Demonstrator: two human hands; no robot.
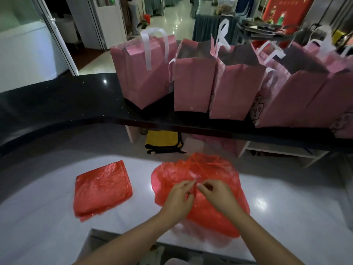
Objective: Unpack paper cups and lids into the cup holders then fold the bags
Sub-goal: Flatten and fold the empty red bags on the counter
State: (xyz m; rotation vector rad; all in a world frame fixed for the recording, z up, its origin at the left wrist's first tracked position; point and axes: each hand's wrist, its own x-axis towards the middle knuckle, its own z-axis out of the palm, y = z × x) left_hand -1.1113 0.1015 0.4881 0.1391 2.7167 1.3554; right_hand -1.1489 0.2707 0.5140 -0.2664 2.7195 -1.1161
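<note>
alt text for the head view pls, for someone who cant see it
Both hands, left hand and right hand, pinch a loose red bag on a white counter. A folded red bag lies to its left; pink bags stand on a black ledge behind.

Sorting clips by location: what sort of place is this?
Probably a shop or restaurant service counter: a raised black counter lined with pink gift bags, and a tiled hall with draped tables beyond.
</note>
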